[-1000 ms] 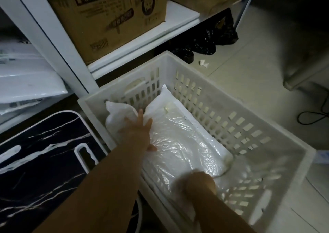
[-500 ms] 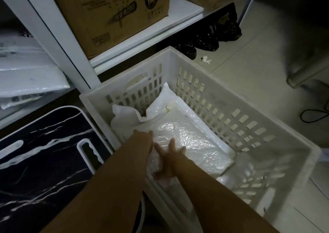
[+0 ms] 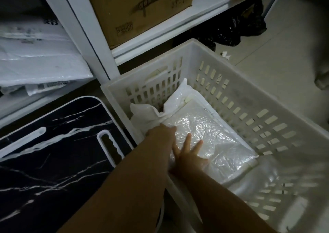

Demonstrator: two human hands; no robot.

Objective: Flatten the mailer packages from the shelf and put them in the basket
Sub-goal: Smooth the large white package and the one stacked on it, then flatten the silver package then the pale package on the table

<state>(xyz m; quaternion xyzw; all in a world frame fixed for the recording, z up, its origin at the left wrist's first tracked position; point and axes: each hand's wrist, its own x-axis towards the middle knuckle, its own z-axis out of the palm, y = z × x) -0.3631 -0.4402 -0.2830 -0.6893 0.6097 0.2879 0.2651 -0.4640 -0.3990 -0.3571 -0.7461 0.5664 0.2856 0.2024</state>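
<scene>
2 bare arms reach down from the bottom of the view into a big white plastic basket with slotted walls [image 3: 252, 97]. The right hand [image 3: 191, 158] lies flat with its fingers [image 3: 187, 141] spread wide, pressing on the near end of a shiny white plastic mailer package [image 3: 211, 140]. It is not gripping anything. The left hand [image 3: 161, 134] is just beside it, on the near left edge of the same package. Its fingers are hidden from here, so I cannot tell if they are curled or flat.

The package lies flat in the bottom of the basket, with its crinkly top facing up. A loose white flap of plastic [image 3: 142, 110] sticks up at the far left corner of the basket, and it touches the package.

To the left of the basket, on the floor, is a flat black board with white marble lines and a white handle hole [image 3: 53, 143]. It sits right next to the basket wall.

Behind these stands a white metal shelf [image 3: 85, 31]. On its left side lies a pile of more white mailer bags [image 3: 35, 59]. On its right side sits a brown cardboard box with dark print [image 3: 135, 10]. Under that shelf board, on the pale floor, are crumpled black plastic bags [image 3: 236, 29].
</scene>
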